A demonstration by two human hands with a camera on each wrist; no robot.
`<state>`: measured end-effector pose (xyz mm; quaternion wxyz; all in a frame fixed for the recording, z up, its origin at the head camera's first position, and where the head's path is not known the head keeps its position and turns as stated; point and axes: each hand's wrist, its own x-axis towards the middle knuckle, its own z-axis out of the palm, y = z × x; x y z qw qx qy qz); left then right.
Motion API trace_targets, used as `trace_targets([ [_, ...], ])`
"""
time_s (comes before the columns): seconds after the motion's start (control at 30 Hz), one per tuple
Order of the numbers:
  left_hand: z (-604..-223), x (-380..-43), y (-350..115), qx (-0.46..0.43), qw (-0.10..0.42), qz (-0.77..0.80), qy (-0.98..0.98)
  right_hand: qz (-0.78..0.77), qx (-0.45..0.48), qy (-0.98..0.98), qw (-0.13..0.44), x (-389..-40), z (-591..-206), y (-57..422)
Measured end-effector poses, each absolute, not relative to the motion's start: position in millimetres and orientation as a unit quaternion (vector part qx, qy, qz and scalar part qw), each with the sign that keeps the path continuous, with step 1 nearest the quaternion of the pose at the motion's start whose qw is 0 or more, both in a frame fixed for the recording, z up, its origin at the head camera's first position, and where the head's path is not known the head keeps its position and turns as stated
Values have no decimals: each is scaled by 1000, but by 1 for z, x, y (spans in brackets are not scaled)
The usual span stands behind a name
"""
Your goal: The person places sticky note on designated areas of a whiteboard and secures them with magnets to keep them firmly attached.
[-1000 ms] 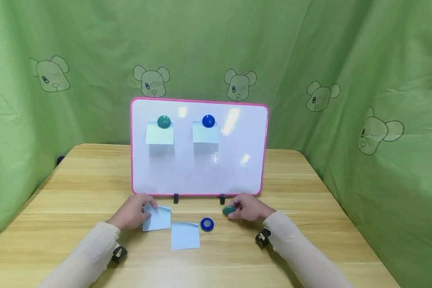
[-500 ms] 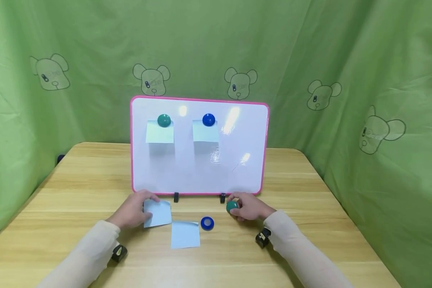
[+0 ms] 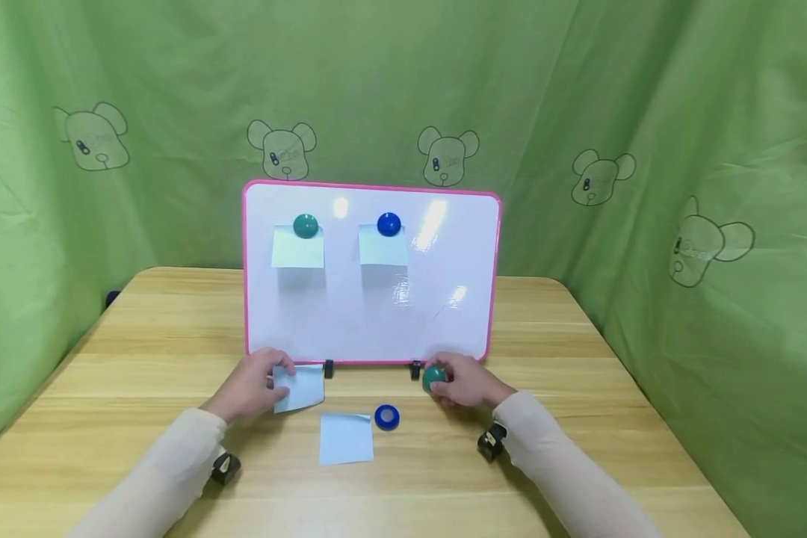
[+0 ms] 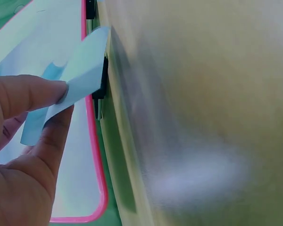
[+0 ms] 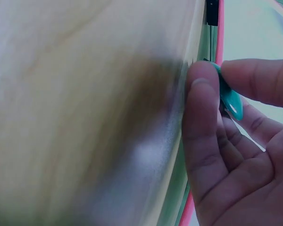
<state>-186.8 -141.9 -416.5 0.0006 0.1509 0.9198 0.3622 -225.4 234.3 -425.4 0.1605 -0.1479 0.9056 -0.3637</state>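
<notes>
Blue note (image 3: 305,386) in left hand (image 3: 247,385), green magnet (image 3: 433,378) in right hand (image 3: 468,383).

The white board (image 3: 370,317) is framed in bright pink. Light blue is shown by the held note (image 3: 302,388) and the tabletop note (image 3: 346,441); a paler mint tint is seen on the posted notes (image 3: 299,252). The held magnet (image 3: 433,379) is coloured green, and the blue disc (image 3: 386,417) is centred in grey. The table (image 3: 403,501) is patterned with yellowish wood grain. The green curtain (image 3: 376,82) is printed with dark-outlined, mouse-like heads.
</notes>
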Motion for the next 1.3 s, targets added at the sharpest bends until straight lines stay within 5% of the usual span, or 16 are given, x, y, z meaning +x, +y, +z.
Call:
trace_targets([
  [0.63,-404,-198,-125,203,-39,357,911,-361,-150,916,87,-227,-419,238],
  [1.3,-385,-212,-90,185,-20,389,902,-370,-141,918,33,-232,-409,236],
])
